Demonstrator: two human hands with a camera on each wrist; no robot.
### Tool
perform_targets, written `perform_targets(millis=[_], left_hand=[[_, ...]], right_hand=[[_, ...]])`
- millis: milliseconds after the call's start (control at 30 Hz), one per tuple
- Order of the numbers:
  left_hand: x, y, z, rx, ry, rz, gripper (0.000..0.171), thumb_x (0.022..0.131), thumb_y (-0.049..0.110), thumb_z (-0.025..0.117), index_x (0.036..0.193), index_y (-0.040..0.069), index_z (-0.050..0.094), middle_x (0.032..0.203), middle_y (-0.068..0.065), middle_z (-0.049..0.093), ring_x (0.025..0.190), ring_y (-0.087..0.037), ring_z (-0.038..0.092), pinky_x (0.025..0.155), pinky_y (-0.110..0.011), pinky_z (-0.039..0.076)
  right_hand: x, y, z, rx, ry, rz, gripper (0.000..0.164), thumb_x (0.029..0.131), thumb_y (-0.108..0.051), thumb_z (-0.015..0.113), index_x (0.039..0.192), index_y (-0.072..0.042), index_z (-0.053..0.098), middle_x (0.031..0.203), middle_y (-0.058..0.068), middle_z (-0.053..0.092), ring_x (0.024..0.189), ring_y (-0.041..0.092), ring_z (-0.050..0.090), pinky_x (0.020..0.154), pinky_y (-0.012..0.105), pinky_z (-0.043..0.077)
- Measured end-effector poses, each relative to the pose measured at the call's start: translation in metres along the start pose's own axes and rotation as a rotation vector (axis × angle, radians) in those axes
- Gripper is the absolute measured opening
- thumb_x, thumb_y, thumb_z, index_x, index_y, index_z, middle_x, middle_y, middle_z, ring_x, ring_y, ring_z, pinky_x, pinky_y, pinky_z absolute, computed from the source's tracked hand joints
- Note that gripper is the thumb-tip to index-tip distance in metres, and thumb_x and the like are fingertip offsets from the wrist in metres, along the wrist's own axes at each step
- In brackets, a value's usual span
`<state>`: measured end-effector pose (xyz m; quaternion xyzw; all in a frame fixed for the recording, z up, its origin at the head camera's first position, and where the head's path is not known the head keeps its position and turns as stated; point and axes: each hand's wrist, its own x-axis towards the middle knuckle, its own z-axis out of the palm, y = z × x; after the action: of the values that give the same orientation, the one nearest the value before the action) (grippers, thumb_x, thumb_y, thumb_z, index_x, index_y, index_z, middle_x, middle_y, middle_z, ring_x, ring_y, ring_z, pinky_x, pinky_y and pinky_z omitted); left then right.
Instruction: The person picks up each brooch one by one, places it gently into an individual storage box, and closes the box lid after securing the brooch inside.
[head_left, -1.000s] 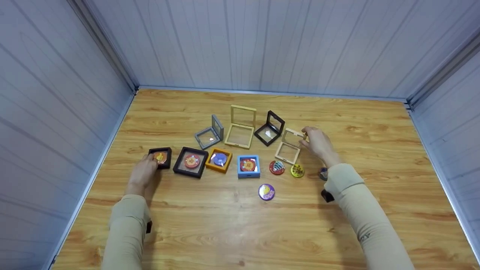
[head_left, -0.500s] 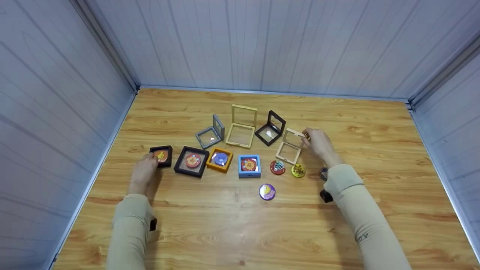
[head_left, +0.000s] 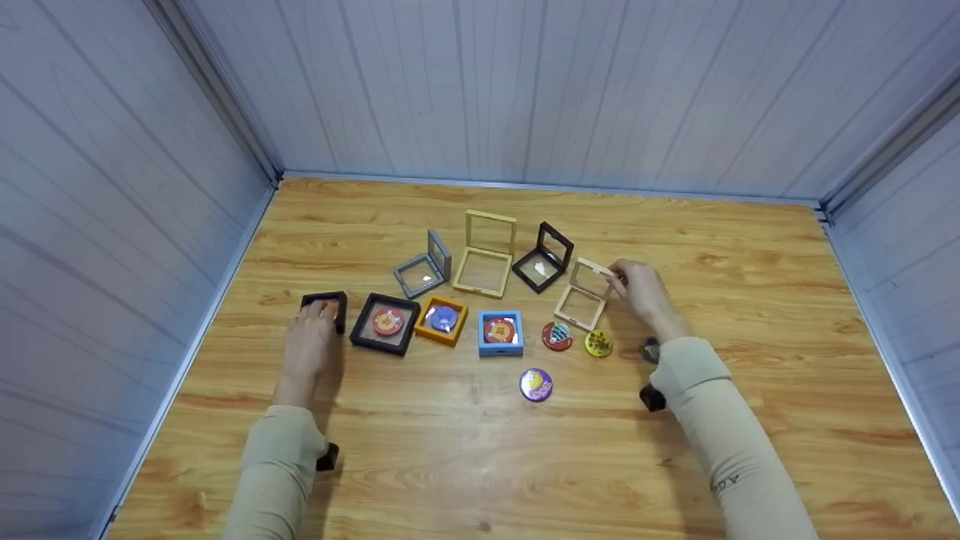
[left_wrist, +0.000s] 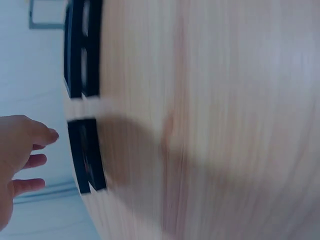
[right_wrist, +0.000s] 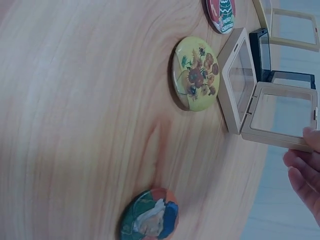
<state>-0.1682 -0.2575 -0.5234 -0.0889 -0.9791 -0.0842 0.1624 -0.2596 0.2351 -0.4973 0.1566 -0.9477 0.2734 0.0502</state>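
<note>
My left hand (head_left: 309, 345) is over the front of a small black display frame (head_left: 341, 315), hiding much of its orange badge. In the left wrist view, loosely bent fingers (left_wrist: 37, 161) stand apart from that frame. My right hand (head_left: 641, 292) pinches the raised lid of a beige display frame (right_wrist: 240, 82) between thumb and fingers; its base rests on the table with nothing in it. Close to this frame lie a yellow sunflower badge (right_wrist: 197, 75) and a red Christmas badge (head_left: 556, 336). A portrait badge (right_wrist: 150, 215) is partly behind the right sleeve in the head view.
Grey (head_left: 418, 276), yellow (head_left: 484, 272) and dark (head_left: 538, 268) display frames stand opened at the back. Shut black (head_left: 409, 330), orange (head_left: 442, 339) and blue (head_left: 500, 349) frames hold round badges. A purple badge (head_left: 535, 385) lies nearer the front. Panel walls (head_left: 495, 90) enclose the table.
My left hand has come off the left edge of the small black frame and shifted right, over its front. The right hand keeps its pinch on the beige lid, almost unmoved.
</note>
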Motion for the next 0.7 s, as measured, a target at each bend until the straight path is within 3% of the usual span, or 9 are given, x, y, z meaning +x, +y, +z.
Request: perform_targets(millis=[167,267,467,700], left_hand=[[-0.006,0.023,0.002,-0.109,0.187,0.015,0.027,0.068,-0.004,0.064,0.093,-0.010,0.055,0.094,-0.025,0.055,0.085,-0.041,0.053,0.067,-0.050,0.044],[-0.009,0.040,0.002,-0.163,0.232,0.028,0.028,0.068,-0.003,0.065,0.094,-0.010,0.056,0.093,-0.026,0.056,0.082,-0.042,0.054,0.071,-0.050,0.044],[-0.012,0.084,0.002,-0.283,0.222,0.046,0.034,0.072,0.000,0.066,0.103,-0.008,0.057,0.099,-0.023,0.057,0.090,-0.038,0.054,0.079,-0.045,0.045],[-0.017,0.139,0.007,-0.379,0.131,0.107,0.032,0.076,0.005,0.065,0.105,-0.006,0.057,0.102,-0.020,0.057,0.092,-0.032,0.055,0.083,-0.041,0.044]], right_hand=[[-0.005,0.003,0.000,0.036,0.050,-0.005,0.015,0.086,-0.007,0.056,0.091,0.007,0.061,0.077,0.017,0.062,0.065,0.025,0.056,0.056,0.037,0.045],[-0.008,0.006,0.000,0.062,0.086,-0.008,0.014,0.085,-0.006,0.057,0.089,0.007,0.061,0.076,0.017,0.062,0.064,0.025,0.056,0.056,0.037,0.045],[-0.013,0.010,-0.001,0.086,0.151,-0.010,0.014,0.084,-0.003,0.057,0.091,0.008,0.061,0.077,0.019,0.062,0.066,0.028,0.058,0.059,0.038,0.049],[-0.018,0.003,-0.005,0.109,0.230,-0.023,0.012,0.082,-0.001,0.059,0.089,0.008,0.062,0.077,0.018,0.062,0.068,0.028,0.060,0.061,0.038,0.050]])
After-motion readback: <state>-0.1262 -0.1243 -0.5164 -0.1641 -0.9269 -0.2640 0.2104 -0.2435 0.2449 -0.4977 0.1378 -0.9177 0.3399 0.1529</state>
